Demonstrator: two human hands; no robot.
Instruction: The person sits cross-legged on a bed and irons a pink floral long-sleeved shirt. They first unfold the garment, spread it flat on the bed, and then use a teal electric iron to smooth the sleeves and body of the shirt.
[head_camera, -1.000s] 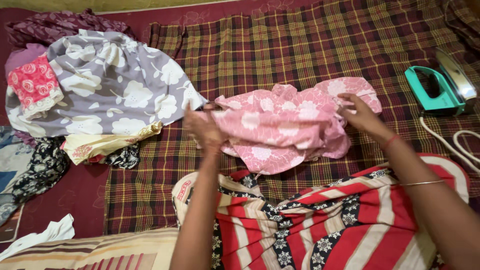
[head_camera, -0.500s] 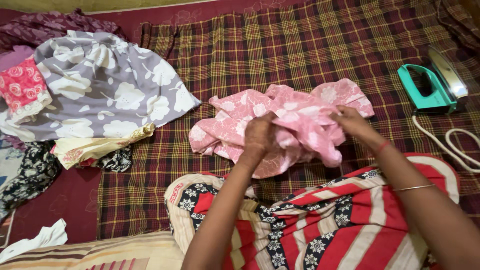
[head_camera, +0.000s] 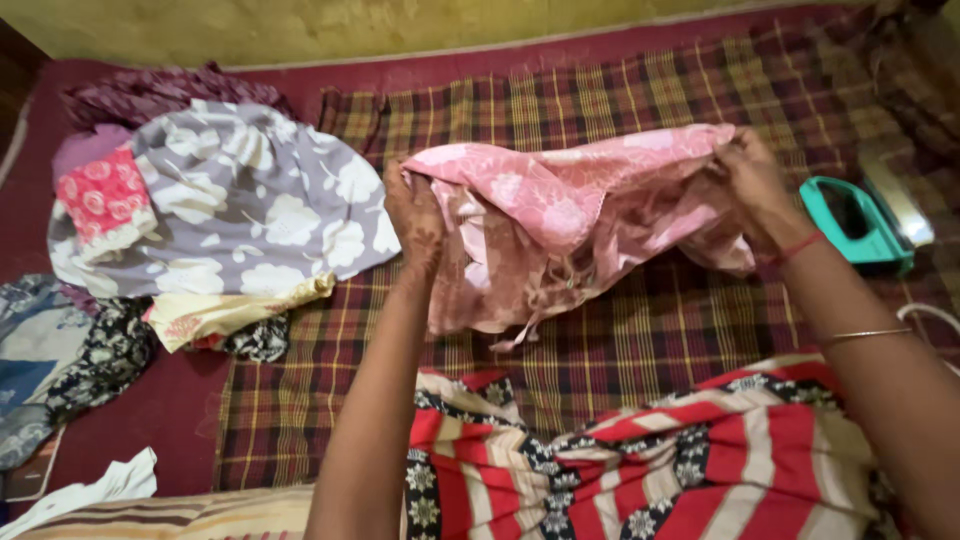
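A pink floral cloth (head_camera: 560, 210) is held up and stretched above the maroon and yellow checked blanket (head_camera: 620, 340). My left hand (head_camera: 415, 215) grips its left corner. My right hand (head_camera: 752, 175) grips its right edge. The cloth's lower part hangs loose between my hands, with a thin tie dangling down.
A teal iron (head_camera: 868, 218) stands at the right with its white cord (head_camera: 925, 315) nearby. A pile of folded clothes lies at the left, topped by a grey cloth with white flowers (head_camera: 230, 200). A red patterned garment (head_camera: 650, 460) covers my lap.
The pink cloth was bunched on the blanket between my hands. My hands have spread apart and lifted it, so it now hangs stretched in the air.
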